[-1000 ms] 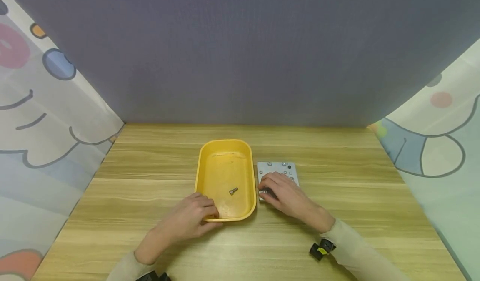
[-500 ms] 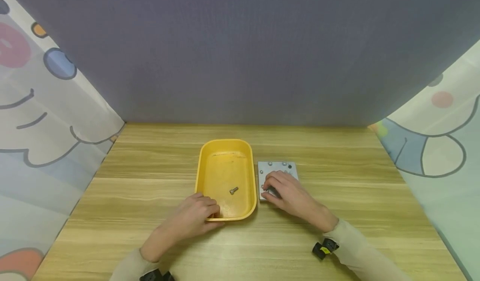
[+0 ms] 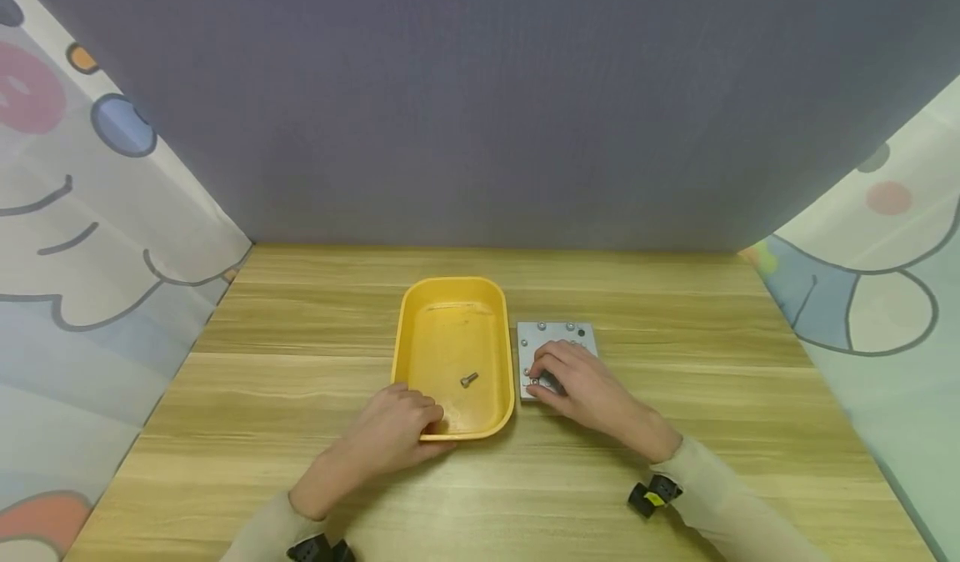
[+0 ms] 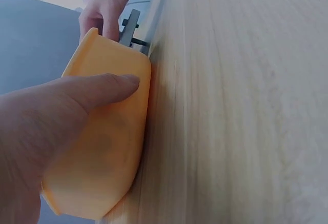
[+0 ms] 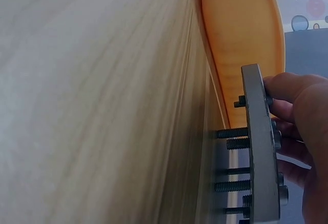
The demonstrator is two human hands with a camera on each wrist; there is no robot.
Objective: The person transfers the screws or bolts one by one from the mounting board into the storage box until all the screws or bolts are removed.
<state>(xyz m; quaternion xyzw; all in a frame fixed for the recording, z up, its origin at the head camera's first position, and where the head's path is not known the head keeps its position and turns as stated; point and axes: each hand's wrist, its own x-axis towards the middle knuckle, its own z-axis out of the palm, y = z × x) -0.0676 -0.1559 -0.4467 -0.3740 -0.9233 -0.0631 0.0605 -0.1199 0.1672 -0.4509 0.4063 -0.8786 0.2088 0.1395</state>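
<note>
My left hand (image 3: 393, 429) grips the near rim of a yellow plastic tray (image 3: 416, 328), its thumb along the outer wall in the left wrist view. One loose socket-head screw (image 3: 468, 379) lies in the tray. To the right is a grey metal plate (image 3: 528, 355) carrying several screws. My right hand (image 3: 588, 387) is over its near-left corner, thumb and forefinger pinching the head of a screw (image 3: 535, 382) there. In the right wrist view, that screw's threaded end (image 5: 239, 101) pokes out only a little below the plate, while other screws (image 5: 231, 133) stick out further.
The tray and the plate stand side by side on a wood-grain table (image 3: 315, 312). A grey panel (image 3: 480, 128) rises behind the table, with cartoon-print curtains (image 3: 870, 295) at both sides. Small black wrist cameras (image 3: 654, 495) sit at the sleeves.
My right fingertips have shifted slightly and loosened around the screw, whose head now shows between them. My left hand keeps its hold on the tray.
</note>
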